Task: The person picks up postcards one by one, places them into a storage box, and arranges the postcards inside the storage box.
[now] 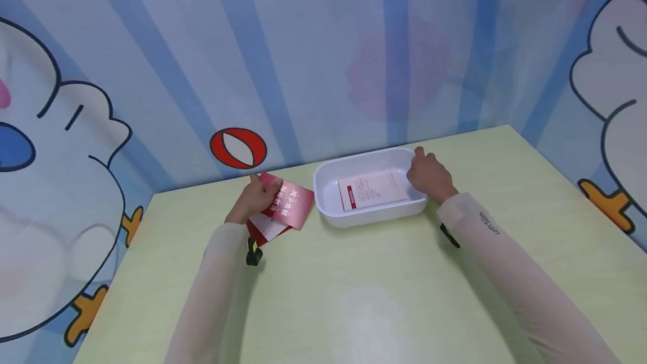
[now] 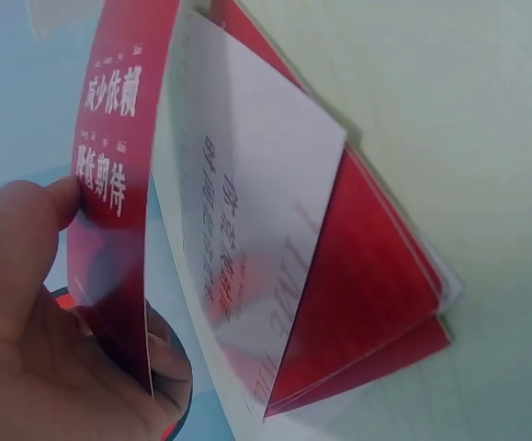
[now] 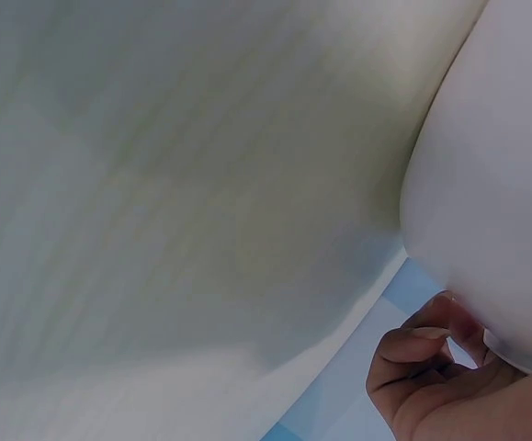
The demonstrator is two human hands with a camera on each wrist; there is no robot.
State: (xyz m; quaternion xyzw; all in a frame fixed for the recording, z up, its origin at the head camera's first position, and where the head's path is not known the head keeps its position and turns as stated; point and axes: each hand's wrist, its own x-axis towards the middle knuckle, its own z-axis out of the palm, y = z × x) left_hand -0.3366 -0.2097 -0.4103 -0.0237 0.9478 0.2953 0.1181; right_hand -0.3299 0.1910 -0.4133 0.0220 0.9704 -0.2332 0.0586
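My left hand (image 1: 256, 198) pinches a red card (image 1: 293, 205) with white printed characters between thumb and fingers; in the left wrist view the card (image 2: 123, 138) stands tilted up on edge. Under it lies a loose stack of red and white cards (image 2: 357, 285), fanned out on the table. To their right stands a white plastic basin (image 1: 328, 213), close beside the pinched card. A white card with a red label (image 1: 374, 189) lies flat inside. My right hand (image 1: 431, 176) grips the basin's right end at the rim, fingers curled at its edge in the right wrist view.
The pale yellow-green table (image 1: 343, 296) ends at a printed fabric wall (image 1: 313, 60) right behind the basin. Another printed panel (image 1: 596, 100) rises along the right side. Dark wrist straps (image 1: 254, 253) show below the sleeves.
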